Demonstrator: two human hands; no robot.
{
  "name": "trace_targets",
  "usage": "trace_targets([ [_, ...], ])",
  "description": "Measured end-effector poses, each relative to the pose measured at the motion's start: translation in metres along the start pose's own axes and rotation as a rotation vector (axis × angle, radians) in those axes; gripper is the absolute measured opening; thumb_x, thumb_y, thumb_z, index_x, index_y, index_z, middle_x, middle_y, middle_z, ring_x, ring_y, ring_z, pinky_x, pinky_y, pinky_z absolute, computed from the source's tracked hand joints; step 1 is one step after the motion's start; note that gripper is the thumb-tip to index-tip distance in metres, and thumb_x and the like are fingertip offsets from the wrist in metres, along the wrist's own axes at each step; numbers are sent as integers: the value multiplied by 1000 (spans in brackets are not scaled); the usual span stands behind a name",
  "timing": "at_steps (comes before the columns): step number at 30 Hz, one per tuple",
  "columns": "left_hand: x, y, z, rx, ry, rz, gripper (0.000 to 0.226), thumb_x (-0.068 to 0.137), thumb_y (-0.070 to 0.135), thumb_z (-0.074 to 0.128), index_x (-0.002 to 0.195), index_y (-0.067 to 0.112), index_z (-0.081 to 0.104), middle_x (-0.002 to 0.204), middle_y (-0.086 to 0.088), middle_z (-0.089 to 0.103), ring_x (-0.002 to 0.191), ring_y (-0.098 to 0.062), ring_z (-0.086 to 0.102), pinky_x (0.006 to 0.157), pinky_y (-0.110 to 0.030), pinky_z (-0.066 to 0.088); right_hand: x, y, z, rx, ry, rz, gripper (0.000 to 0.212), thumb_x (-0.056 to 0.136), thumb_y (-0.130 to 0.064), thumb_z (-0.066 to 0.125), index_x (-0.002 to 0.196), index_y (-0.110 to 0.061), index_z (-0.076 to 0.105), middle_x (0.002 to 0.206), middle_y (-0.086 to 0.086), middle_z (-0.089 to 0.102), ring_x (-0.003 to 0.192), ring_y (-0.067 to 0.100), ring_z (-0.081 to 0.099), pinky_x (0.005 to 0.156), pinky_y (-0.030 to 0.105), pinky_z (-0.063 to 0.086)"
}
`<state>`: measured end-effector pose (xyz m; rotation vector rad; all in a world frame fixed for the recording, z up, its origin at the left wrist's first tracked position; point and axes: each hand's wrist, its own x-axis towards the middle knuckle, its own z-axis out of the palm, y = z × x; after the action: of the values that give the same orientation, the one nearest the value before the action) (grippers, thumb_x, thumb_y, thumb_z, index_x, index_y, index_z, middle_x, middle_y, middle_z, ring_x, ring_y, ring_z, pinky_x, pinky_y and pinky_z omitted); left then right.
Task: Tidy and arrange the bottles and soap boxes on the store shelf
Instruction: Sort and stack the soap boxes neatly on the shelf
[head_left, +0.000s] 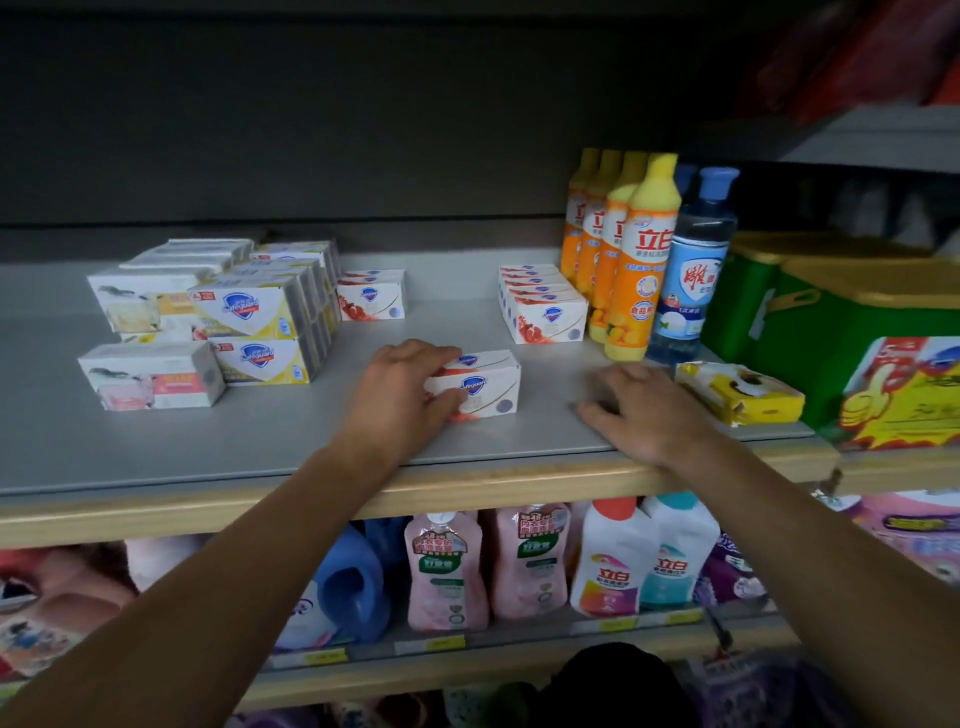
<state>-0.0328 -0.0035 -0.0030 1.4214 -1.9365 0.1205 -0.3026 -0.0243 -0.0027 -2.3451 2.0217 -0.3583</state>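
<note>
Head view. Grey shelf (260, 441) with a pale wooden front edge, spanning the frame.

At centre: left hand (410, 382), grip clamped on a small stack of two red-and-white soap boxes (483, 387), fingers over the top, thumb on the near face. At 3 o'clock from the stack: right hand (641, 405), grip apart, fingers spread flat on the shelf surface, holding nothing, somewhat blurred.

At 10 o'clock from the stack: yellow-and-white soap boxes (260, 332) stacked in rows; just left of these, white soap boxes (150, 382) with pink and yellow labels. At 11 o'clock: two more red-and-white boxes (371, 293). At 1 o'clock: a tidy row of red-and-white boxes (543, 301), touching orange-and-yellow bottles (636, 270) lined front to back. Beside those, blue-capped clear bottles (691, 275).

At 3 o'clock beyond the right hand: a yellow packet (743, 392), then green tubs (831, 322).

Below: lower shelf with pink pouches (447, 571) and detergent bottles (613, 561).
</note>
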Motion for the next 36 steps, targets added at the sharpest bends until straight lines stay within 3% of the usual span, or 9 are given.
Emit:
trace_targets([
  [10, 75, 38, 54, -9, -50, 10, 45, 84, 23, 71, 128, 19, 63, 125, -8, 63, 112, -26, 58, 99, -29, 41, 5, 9, 13, 21, -26, -19, 61, 95, -59, 34, 144, -24, 40, 147, 2, 42, 135, 27, 36, 111, 43, 29],
  [17, 109, 43, 110, 190, -59, 15, 45, 91, 38, 61, 134, 27, 57, 142, 1, 52, 127, -25, 42, 103, -38, 42, 5, 12, 15, 55, 24, -33, 61, 92, -61, 34, 139, -24, 45, 140, 1, 47, 131, 27, 38, 109, 44, 30],
  [22, 125, 42, 119, 253, -36, 41, 42, 89, 38, 63, 129, 27, 61, 141, 3, 53, 127, -26, 39, 101, -39, 41, 7, 13, 19, 71, 42, -44, 63, 91, -61, 33, 141, -24, 44, 141, 1, 46, 130, 26, 38, 109, 43, 27],
  [36, 130, 36, 129, 225, -67, -35, 47, 93, 39, 59, 138, 30, 52, 146, 3, 48, 133, -21, 38, 102, -39, 41, 6, 14, 18, 100, 51, -46, 61, 90, -61, 34, 138, -24, 47, 138, 0, 48, 130, 25, 40, 109, 43, 29],
])
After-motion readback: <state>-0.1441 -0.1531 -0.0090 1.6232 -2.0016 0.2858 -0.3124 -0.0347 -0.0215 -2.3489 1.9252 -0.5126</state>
